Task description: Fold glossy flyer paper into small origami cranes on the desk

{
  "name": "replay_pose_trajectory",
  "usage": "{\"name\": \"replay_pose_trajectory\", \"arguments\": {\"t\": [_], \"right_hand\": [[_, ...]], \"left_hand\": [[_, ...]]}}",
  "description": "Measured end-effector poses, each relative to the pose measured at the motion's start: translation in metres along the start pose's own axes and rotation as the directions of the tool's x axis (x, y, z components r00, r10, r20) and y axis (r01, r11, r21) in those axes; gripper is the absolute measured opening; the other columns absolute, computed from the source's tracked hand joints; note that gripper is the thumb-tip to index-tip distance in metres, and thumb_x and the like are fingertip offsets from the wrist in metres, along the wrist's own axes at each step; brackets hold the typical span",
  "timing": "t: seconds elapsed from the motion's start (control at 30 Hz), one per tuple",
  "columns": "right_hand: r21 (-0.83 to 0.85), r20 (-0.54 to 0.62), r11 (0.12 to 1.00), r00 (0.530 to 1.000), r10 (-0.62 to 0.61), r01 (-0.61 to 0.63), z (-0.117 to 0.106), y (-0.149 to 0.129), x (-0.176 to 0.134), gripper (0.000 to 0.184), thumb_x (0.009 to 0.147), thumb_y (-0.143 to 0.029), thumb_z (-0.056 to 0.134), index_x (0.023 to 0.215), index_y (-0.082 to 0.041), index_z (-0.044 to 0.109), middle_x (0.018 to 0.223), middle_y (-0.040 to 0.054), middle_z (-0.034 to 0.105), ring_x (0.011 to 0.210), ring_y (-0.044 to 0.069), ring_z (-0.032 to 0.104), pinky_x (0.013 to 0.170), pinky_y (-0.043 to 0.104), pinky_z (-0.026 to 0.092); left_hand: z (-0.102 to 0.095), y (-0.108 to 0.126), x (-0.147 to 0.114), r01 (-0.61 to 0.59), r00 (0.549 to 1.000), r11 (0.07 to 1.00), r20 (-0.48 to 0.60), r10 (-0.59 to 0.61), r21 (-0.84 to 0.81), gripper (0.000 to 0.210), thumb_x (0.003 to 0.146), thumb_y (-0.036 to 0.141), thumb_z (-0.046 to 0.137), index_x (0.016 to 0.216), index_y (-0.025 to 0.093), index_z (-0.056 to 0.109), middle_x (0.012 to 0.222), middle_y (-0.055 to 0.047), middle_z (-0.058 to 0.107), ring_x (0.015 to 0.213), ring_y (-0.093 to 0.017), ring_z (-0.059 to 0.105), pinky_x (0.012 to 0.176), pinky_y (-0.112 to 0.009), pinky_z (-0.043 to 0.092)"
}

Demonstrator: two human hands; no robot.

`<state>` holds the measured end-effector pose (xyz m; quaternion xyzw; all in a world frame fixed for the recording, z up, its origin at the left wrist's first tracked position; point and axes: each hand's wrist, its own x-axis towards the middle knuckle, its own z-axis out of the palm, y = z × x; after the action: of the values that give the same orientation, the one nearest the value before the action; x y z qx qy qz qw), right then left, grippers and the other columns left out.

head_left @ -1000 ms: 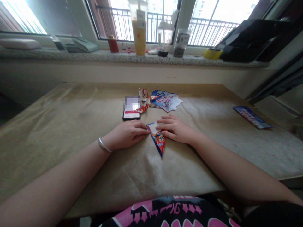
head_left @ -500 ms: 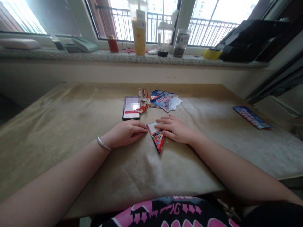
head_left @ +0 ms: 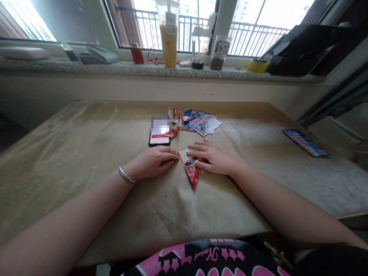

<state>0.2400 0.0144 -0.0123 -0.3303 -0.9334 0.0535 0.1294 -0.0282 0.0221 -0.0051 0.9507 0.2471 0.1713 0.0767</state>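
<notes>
On creased tablecloth (head_left: pixel 120 211), right fingers (head_left: pixel 198 147) spread over glossy paper triangle (head_left: pixel 192 173), left fingers (head_left: pixel 169 150) unclenched.

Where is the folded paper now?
Near the head view's centre, the folded paper lies on the table, partly under the right hand, beside the left hand.

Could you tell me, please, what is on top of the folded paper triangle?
The right hand lies over the right part of the folded paper triangle. A white patch and a red printed tip show uncovered; what the hand covers cannot be seen.
</notes>
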Motion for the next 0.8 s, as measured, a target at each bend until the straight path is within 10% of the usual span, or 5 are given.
{"name": "replay_pose_trajectory", "arguments": {"t": [0.8], "right_hand": [[0.039, 0.008, 0.999, 1.000, 0.011, -0.011, 0.003, 0.002, -0.001, 0.044, 0.092, -0.041, 0.049, 0.130, -0.023, 0.057, 0.141, 0.0086, 0.050, 0.130, 0.028, 0.042, 0.109, 0.051, 0.029]], "left_hand": [[0.008, 0.032, 0.012, 0.117, 0.989, 0.973, 0.063, -0.132, 0.201, 0.025, 0.095, 0.024, 0.044, 0.107, 0.014, 0.063, 0.102, -0.010, 0.062, 0.095, -0.021, 0.058, 0.085, -0.036, 0.051]]}}
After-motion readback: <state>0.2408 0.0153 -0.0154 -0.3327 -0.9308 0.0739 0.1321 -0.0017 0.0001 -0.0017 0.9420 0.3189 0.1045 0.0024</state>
